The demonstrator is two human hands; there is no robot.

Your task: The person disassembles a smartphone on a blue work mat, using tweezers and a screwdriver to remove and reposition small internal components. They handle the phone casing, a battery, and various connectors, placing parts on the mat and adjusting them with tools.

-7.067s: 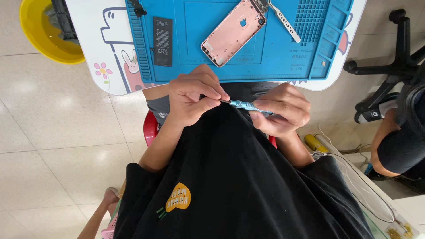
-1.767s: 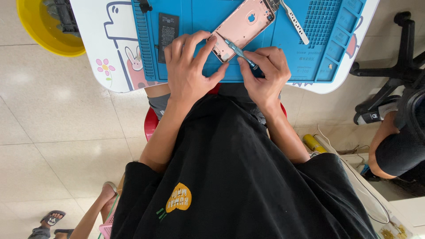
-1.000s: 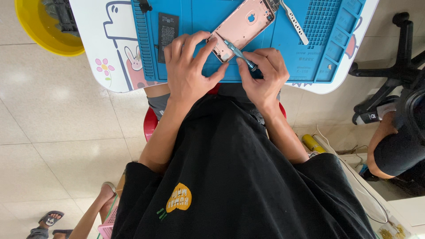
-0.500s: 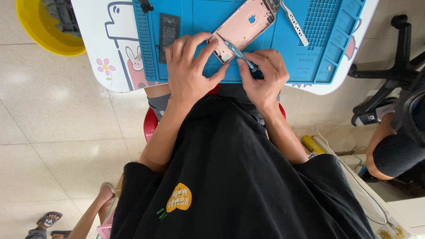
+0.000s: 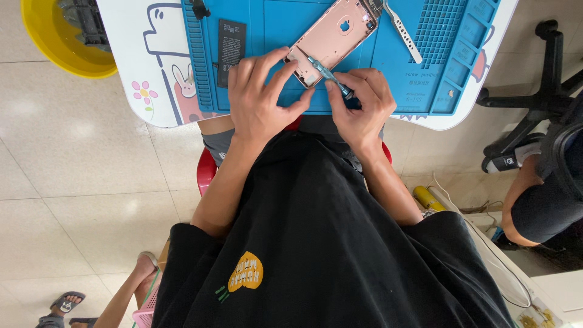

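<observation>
On blue repair mat, pink phone housing is steadied by left hand; screwdriver, pinched by right hand, is best kept upright.

A white cartoon-printed table carries a blue work mat.

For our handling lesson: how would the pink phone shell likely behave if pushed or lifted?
The pink phone shell looks thin and hollowed out, so probably light. It lies flat on the blue mat, so likely slides rather than rolls. The left hand steadies its corner, suggesting it shifts easily.
</observation>
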